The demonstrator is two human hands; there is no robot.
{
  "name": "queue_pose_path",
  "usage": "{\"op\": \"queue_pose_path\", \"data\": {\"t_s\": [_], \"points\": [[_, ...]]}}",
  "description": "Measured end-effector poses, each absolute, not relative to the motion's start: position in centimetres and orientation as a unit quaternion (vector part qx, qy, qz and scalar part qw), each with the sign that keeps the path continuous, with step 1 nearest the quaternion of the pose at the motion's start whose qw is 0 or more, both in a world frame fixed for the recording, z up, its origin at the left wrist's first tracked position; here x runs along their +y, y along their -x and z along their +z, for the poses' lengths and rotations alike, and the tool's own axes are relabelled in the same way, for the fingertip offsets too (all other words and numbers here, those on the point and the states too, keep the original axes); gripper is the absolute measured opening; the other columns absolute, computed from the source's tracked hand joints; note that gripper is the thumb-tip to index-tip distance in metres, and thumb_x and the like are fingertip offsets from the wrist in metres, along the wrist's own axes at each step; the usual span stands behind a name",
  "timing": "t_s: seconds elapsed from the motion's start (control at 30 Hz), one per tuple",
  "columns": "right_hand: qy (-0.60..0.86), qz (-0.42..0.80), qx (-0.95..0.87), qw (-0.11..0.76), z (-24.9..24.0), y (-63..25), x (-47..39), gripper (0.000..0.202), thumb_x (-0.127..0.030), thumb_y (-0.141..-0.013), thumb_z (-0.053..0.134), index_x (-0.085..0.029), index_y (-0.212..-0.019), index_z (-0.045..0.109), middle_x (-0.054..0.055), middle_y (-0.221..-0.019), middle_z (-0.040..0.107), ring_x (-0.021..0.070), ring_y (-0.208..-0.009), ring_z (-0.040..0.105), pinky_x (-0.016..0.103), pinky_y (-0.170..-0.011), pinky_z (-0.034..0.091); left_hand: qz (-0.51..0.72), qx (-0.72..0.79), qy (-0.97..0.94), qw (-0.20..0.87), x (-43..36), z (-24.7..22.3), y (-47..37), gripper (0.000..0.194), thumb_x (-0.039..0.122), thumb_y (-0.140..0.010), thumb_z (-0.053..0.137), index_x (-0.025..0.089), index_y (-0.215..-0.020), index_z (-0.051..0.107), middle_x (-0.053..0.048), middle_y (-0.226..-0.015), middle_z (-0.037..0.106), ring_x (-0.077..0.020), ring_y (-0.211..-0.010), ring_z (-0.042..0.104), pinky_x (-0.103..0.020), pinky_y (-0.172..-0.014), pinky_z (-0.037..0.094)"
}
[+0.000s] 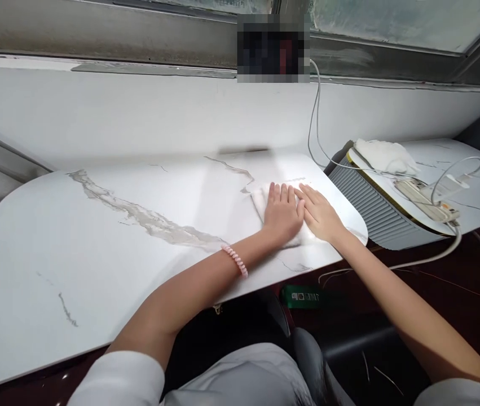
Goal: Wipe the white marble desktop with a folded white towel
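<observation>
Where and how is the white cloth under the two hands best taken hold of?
Probably by pinching the white cloth at its far-left corner, coming in low from the left. That corner shows uncovered, while the left hand and right hand rest over much of the rest. It lies flat on the table, so a pinch likely suits it better than a full grasp.

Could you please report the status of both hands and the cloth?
Left hand, right hand flat on white cloth. White cloth on marbled table. Power strip off to the right.
</observation>
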State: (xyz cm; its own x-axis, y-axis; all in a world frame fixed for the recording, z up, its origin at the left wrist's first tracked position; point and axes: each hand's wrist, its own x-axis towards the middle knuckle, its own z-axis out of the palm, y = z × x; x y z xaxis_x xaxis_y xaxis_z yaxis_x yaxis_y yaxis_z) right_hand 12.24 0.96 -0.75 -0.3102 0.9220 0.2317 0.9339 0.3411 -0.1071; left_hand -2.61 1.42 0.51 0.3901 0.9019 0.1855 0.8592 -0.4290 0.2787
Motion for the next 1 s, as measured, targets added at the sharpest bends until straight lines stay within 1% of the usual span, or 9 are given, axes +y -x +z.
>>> {"op": "queue_pose_path", "data": {"t_s": [0.07,0.2,0.3,0.43,0.57,0.63,0.77,0.9,1.0], "points": [[0.582,-0.028,-0.802,0.128,-0.7,-12.9,-2.1,0.056,-0.038,-0.103,0.017,-0.022,-0.152,0.038,0.008,-0.16,0.039,0.0245,-0.149,0.031,0.051,-0.122,0.029,0.149,0.512,-0.843,0.073,-1.1,0.6,2.2,0.063,0.039,-0.105,0.016,0.0,-0.152,0.034,-0.016,-0.159,0.035,-0.0281,-0.151,0.025,-0.046,-0.127,0.009],[0.597,-0.025,-0.791,0.131,-0.6,-14.6,-6.5,0.058,-0.042,-0.103,0.017,-0.02,-0.151,0.04,0.009,-0.159,0.039,0.0241,-0.149,0.032,0.05,-0.121,0.031,0.15,0.484,-0.859,0.079,-4.8,0.7,0.9,0.066,0.043,-0.106,0.018,-0.001,-0.153,0.032,-0.018,-0.159,0.034,-0.0322,-0.15,0.025,-0.048,-0.126,0.013],[0.609,-0.03,-0.782,0.13,-0.7,-16.4,-8.0,0.058,-0.044,-0.103,0.017,-0.021,-0.152,0.039,0.009,-0.159,0.039,0.025,-0.148,0.033,0.051,-0.12,0.034,0.147,0.471,-0.867,0.076,-5.9,0.9,-0.7,0.064,0.041,-0.106,0.018,-0.002,-0.152,0.033,-0.018,-0.159,0.034,-0.03,-0.151,0.025,-0.044,-0.127,0.013],[0.626,-0.038,-0.768,0.131,-1.0,-18.5,-7.8,0.06,-0.044,-0.103,0.015,-0.022,-0.153,0.038,0.01,-0.159,0.04,0.0273,-0.147,0.035,0.054,-0.117,0.036,0.149,0.46,-0.871,0.082,-5.5,1.2,-2.8,0.062,0.037,-0.106,0.019,-0.002,-0.152,0.035,-0.018,-0.158,0.036,-0.0294,-0.151,0.025,-0.046,-0.128,0.011],[0.644,-0.038,-0.755,0.121,-0.9,-19.4,-6.0,0.058,-0.045,-0.102,0.016,-0.029,-0.153,0.038,0.007,-0.158,0.041,0.0284,-0.146,0.037,0.059,-0.116,0.035,0.156,0.46,-0.868,0.098,-3.7,1.2,-4.0,0.061,0.035,-0.105,0.019,-0.002,-0.152,0.035,-0.017,-0.159,0.036,-0.0296,-0.15,0.026,-0.046,-0.128,0.008],[0.652,-0.028,-0.749,0.112,-0.8,-19.6,-4.4,0.057,-0.045,-0.102,0.017,-0.03,-0.153,0.038,0.007,-0.159,0.04,0.0287,-0.146,0.037,0.06,-0.116,0.034,0.161,0.465,-0.864,0.104,-2.3,1.1,-4.3,0.06,0.033,-0.105,0.018,-0.001,-0.152,0.035,-0.016,-0.159,0.037,-0.0282,-0.15,0.026,-0.046,-0.128,0.008],[0.648,-0.004,-0.754,0.105,-0.4,-19.5,0.3,0.057,-0.044,-0.102,0.02,-0.023,-0.15,0.042,0.009,-0.161,0.037,0.0277,-0.149,0.032,0.055,-0.119,0.03,0.179,0.482,-0.852,0.095,1.9,0.7,-4.6,0.058,0.029,-0.103,0.02,-0.001,-0.15,0.038,-0.016,-0.158,0.039,-0.0269,-0.149,0.029,-0.045,-0.127,0.009],[0.624,-0.003,-0.774,0.111,0.0,-18.6,6.1,0.055,-0.042,-0.101,0.023,-0.023,-0.148,0.043,0.007,-0.16,0.038,0.0248,-0.149,0.032,0.052,-0.12,0.029,0.192,0.508,-0.835,0.09,7.1,0.5,-4.0,0.055,0.025,-0.101,0.025,0.002,-0.148,0.042,-0.014,-0.156,0.042,-0.0239,-0.147,0.033,-0.042,-0.127,0.012],[0.619,0.001,-0.78,0.096,0.2,-17.4,10.2,0.054,-0.038,-0.1,0.027,-0.02,-0.15,0.041,0.009,-0.161,0.035,0.0253,-0.15,0.03,0.052,-0.121,0.027,0.194,0.524,-0.825,0.087,11.0,0.4,-3.2,0.054,0.023,-0.1,0.026,0.005,-0.148,0.043,-0.013,-0.156,0.043,-0.0228,-0.147,0.033,-0.041,-0.126,0.012]]}}
